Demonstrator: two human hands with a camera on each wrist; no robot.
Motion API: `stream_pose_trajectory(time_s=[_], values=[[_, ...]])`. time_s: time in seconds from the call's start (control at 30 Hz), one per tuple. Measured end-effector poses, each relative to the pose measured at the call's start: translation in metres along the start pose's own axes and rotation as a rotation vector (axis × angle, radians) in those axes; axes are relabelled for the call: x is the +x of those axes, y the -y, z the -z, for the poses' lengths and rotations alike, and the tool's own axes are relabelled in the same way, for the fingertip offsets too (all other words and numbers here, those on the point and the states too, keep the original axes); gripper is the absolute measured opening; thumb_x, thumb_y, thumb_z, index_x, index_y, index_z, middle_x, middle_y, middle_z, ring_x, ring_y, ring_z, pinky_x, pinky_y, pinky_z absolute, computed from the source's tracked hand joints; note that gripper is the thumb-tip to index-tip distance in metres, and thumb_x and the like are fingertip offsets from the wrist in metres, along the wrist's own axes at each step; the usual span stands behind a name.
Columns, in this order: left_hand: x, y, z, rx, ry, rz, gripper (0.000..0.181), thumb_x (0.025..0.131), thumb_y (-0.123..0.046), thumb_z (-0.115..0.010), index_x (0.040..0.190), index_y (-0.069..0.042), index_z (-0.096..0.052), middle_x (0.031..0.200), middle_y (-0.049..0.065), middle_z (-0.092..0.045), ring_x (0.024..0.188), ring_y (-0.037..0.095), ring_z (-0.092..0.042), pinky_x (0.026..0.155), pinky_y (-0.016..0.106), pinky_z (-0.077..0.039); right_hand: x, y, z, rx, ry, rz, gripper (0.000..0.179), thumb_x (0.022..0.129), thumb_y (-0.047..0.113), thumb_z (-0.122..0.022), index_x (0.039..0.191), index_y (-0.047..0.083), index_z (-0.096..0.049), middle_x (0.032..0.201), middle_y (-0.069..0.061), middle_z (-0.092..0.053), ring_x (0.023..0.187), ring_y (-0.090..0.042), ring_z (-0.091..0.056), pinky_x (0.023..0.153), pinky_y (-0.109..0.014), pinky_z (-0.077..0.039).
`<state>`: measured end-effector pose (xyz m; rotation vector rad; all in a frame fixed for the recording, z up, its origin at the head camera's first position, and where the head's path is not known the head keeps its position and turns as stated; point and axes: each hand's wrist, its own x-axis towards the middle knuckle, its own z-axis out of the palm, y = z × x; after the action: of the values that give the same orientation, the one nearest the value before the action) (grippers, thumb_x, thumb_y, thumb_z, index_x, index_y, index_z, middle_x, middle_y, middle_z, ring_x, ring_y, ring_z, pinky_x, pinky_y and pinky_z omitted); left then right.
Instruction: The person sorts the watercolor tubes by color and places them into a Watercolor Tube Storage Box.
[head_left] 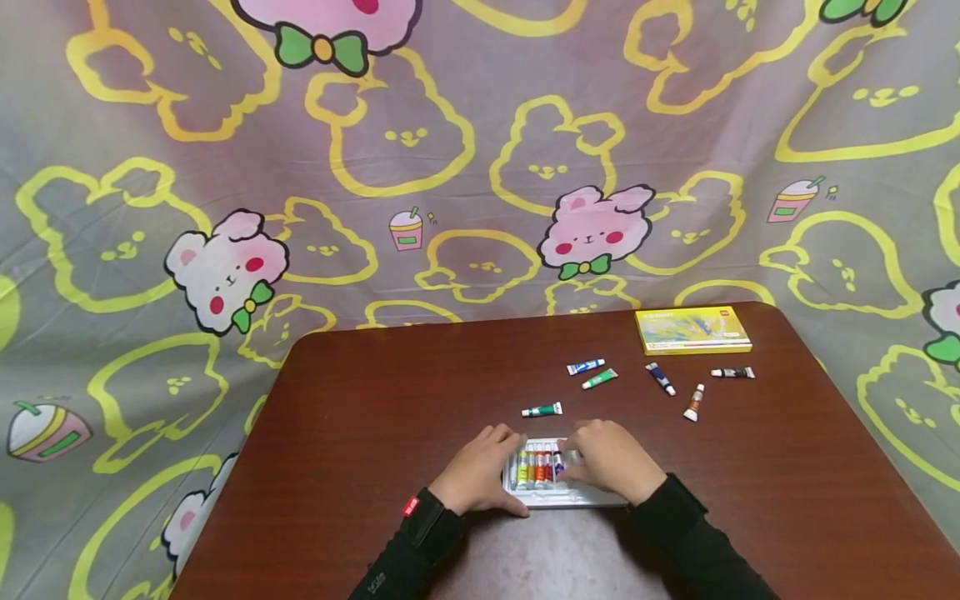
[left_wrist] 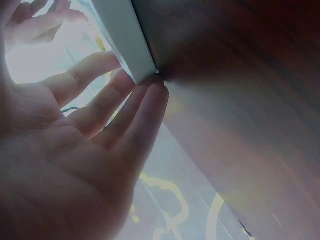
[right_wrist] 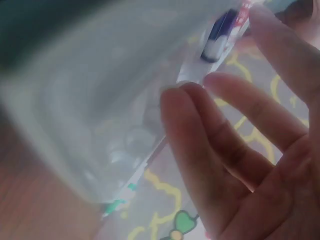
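A white plastic tray (head_left: 570, 498) near the table's front holds a row of small paint tubes (head_left: 539, 468), yellow through red. My left hand (head_left: 480, 471) grips its left end, thumb at the near edge and fingers at the far side. The left wrist view shows those fingers (left_wrist: 142, 107) against the tray's edge (left_wrist: 127, 42). Over the tray's right part is my right hand (head_left: 611, 461), its fingertips around a purple paint tube (head_left: 558, 462) in the row. In the right wrist view this tube's dark body (right_wrist: 223, 25) and white cap show beside the extended fingers (right_wrist: 182, 122).
Beyond the tray lie a dark green tube (head_left: 542, 410), a blue tube (head_left: 586, 367) and a light green tube (head_left: 600, 379). Farther right are a navy tube (head_left: 661, 379), a brown tube (head_left: 694, 402) and a black tube (head_left: 732, 373). A yellow box (head_left: 693, 331) sits at the back right.
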<state>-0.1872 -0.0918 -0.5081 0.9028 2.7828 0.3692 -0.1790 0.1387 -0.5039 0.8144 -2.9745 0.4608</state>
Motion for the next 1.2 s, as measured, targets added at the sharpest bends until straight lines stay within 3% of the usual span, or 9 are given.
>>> stream_pose_trajectory(time_s=[0.3,0.43,0.53,0.67,0.8,0.93,1.07,1.2], values=[[0.000,0.001,0.002,-0.001,0.009,0.011,0.100,0.058,-0.060,-0.086,0.139,-0.013,-0.052,0.126,0.003,-0.057,0.111,0.017,-0.047,0.096,0.040,-0.051,0.002,-0.018,0.005,0.131,0.025,-0.028,0.031,0.077,0.027,-0.082,0.105,0.015,-0.078,0.081,0.002,-0.068,0.068,-0.010,-0.050,0.061,-0.027,-0.048],[0.000,0.002,0.003,-0.001,0.005,0.026,0.100,0.058,-0.060,-0.086,0.140,-0.014,-0.052,0.126,0.003,-0.056,0.110,0.016,-0.046,0.096,0.040,-0.051,0.003,-0.026,0.009,0.179,0.009,-0.083,0.028,0.079,0.023,-0.080,0.105,0.012,-0.078,0.093,-0.003,-0.074,0.078,-0.014,-0.056,0.071,-0.033,-0.053],[0.000,0.003,0.000,0.004,0.005,0.022,0.101,0.057,-0.060,-0.086,0.140,-0.014,-0.052,0.126,0.002,-0.056,0.110,0.016,-0.046,0.096,0.039,-0.051,0.003,-0.040,0.014,0.194,-0.024,-0.146,0.032,0.082,0.022,-0.078,0.110,0.009,-0.075,0.103,-0.008,-0.075,0.088,-0.019,-0.061,0.079,-0.041,-0.057],[0.000,0.002,-0.002,0.003,0.009,0.014,0.101,0.058,-0.062,-0.085,0.140,-0.015,-0.051,0.126,0.001,-0.056,0.110,0.015,-0.046,0.096,0.038,-0.051,0.014,-0.067,0.023,0.253,-0.089,-0.233,0.035,0.085,0.022,-0.075,0.117,0.006,-0.071,0.098,-0.011,-0.074,0.081,-0.022,-0.062,0.071,-0.044,-0.056],[0.000,0.002,0.000,-0.003,0.000,0.017,0.101,0.057,-0.060,-0.086,0.140,-0.015,-0.052,0.125,0.002,-0.056,0.110,0.015,-0.046,0.095,0.038,-0.051,0.039,-0.096,0.032,0.299,-0.171,-0.304,0.032,0.089,0.021,-0.070,0.114,0.001,-0.069,0.094,-0.018,-0.072,0.079,-0.028,-0.062,0.069,-0.046,-0.053],[-0.001,0.002,0.001,-0.005,0.006,0.026,0.100,0.058,-0.060,-0.086,0.140,-0.015,-0.051,0.126,0.002,-0.056,0.109,0.015,-0.046,0.094,0.039,-0.051,0.065,-0.110,0.033,0.239,-0.206,-0.383,0.033,0.090,0.022,-0.068,0.107,-0.005,-0.068,0.100,-0.025,-0.071,0.087,-0.036,-0.063,0.078,-0.053,-0.054],[-0.002,0.000,0.000,-0.011,0.027,0.027,0.101,0.058,-0.061,-0.085,0.141,-0.015,-0.051,0.127,0.002,-0.055,0.110,0.015,-0.045,0.095,0.039,-0.051,0.082,-0.110,0.028,0.174,-0.146,-0.465,0.041,0.088,0.033,-0.071,0.099,-0.006,-0.067,0.093,-0.024,-0.071,0.081,-0.037,-0.062,0.076,-0.052,-0.054],[-0.002,0.000,0.000,-0.007,0.022,0.027,0.101,0.058,-0.061,-0.085,0.140,-0.015,-0.051,0.128,0.002,-0.056,0.110,0.015,-0.046,0.095,0.039,-0.051,0.092,-0.106,0.021,0.104,-0.079,-0.477,0.053,0.085,0.045,-0.070,0.102,-0.004,-0.064,0.089,-0.021,-0.071,0.078,-0.035,-0.062,0.072,-0.050,-0.054]])
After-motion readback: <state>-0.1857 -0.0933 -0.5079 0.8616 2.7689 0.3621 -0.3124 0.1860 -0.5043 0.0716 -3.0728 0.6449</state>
